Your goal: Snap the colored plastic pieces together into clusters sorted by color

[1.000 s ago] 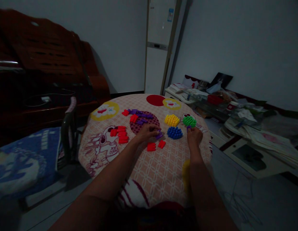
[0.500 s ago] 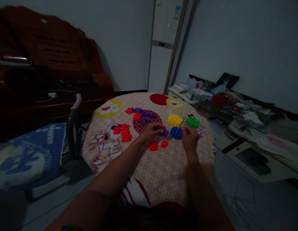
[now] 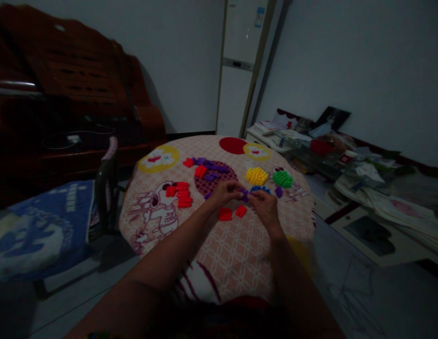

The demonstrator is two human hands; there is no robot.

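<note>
My left hand (image 3: 224,194) is closed in a pinch on a small purple plastic piece (image 3: 245,193) over the middle of the table. From the other side, the fingertips of my right hand (image 3: 265,206) pinch the same purple piece. Just behind my right hand lies a cluster of blue pieces (image 3: 260,189), partly covered by it. A separate purple piece (image 3: 279,191) rests to the right of the blue cluster. Nearest in front of my hands are two groups of red pieces, one larger (image 3: 225,214) and one smaller (image 3: 241,211).
Yellow pieces (image 3: 256,176) and green pieces (image 3: 283,178) form clusters farther back. More purple pieces (image 3: 212,176) and red pieces (image 3: 183,194) lie to the left on the patterned tablecloth (image 3: 233,254). A chair (image 3: 108,188) stands left; a cluttered cabinet (image 3: 346,188) stands right.
My right hand has moved left from beside the blue cluster to the purple piece at my left hand. A purple piece now shows on the cloth right of the blue cluster.
</note>
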